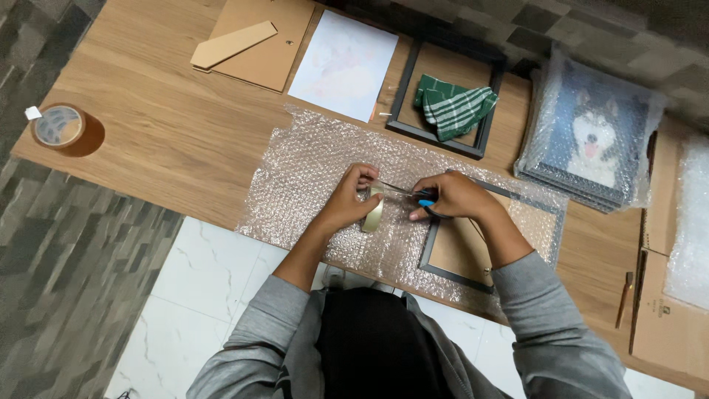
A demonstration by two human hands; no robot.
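Note:
My left hand (348, 198) grips a small roll of clear tape (374, 210) upright over a sheet of bubble wrap (310, 177). A strip of tape runs from the roll toward my right hand (452, 196). That hand holds scissors with blue handles (424, 198), their blades pointing left at the strip. Under my right forearm a black picture frame (473, 244) lies partly covered by the bubble wrap.
A larger brown tape roll (60, 127) sits at the table's left edge. At the back lie a cardboard backing board (258, 41), a white sheet (344, 65) and an empty black frame holding a green checked cloth (453, 109). Wrapped dog pictures (591, 133) and a cardboard box (668, 295) stand right.

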